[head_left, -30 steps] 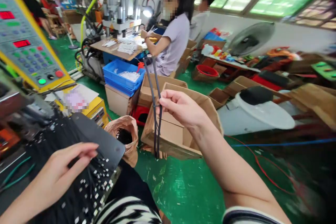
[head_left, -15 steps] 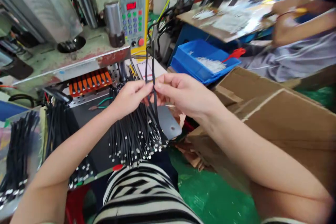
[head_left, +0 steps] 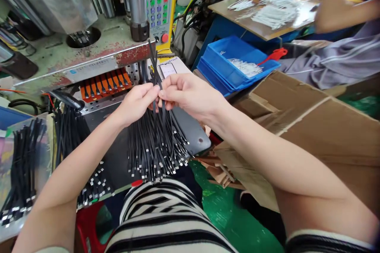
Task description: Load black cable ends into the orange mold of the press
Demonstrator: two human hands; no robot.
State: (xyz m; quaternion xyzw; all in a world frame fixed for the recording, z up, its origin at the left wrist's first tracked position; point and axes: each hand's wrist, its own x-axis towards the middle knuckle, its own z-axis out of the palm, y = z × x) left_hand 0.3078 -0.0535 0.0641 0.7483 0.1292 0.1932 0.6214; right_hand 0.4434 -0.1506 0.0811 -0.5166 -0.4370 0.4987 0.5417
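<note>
The left hand (head_left: 139,101) and the right hand (head_left: 188,94) meet just right of the press, fingertips nearly touching. Each is closed in a thumb-and-finger pinch on the pair of black cables (head_left: 154,62), which are held up between them partway along their length. Above the fingers the two strands cross and lean toward the press; below, they hang side by side. Which strand sits in which pinch is partly hidden by the fingers.

Under the hands, a heap of loose cables (head_left: 157,152) fans out toward the near edge of the dark surface (head_left: 115,154), silver tips pointing mostly near. A second bunch (head_left: 67,136) lies to its left. Beyond them, at the far left, an orange block (head_left: 105,85) with dark pieces in its slots sits beneath the press plate (head_left: 97,57).

For a clean result, the pinch is probably best kept light and close in on both sides, so that force goes only into the short length between the fingertips and the strands do not kink. The free upper ends could swing, so steady wrists should help. Keeping the pair raised clear of the heap seems wise, since hanging black strands could easily snag or get lost among identical ones.
</note>
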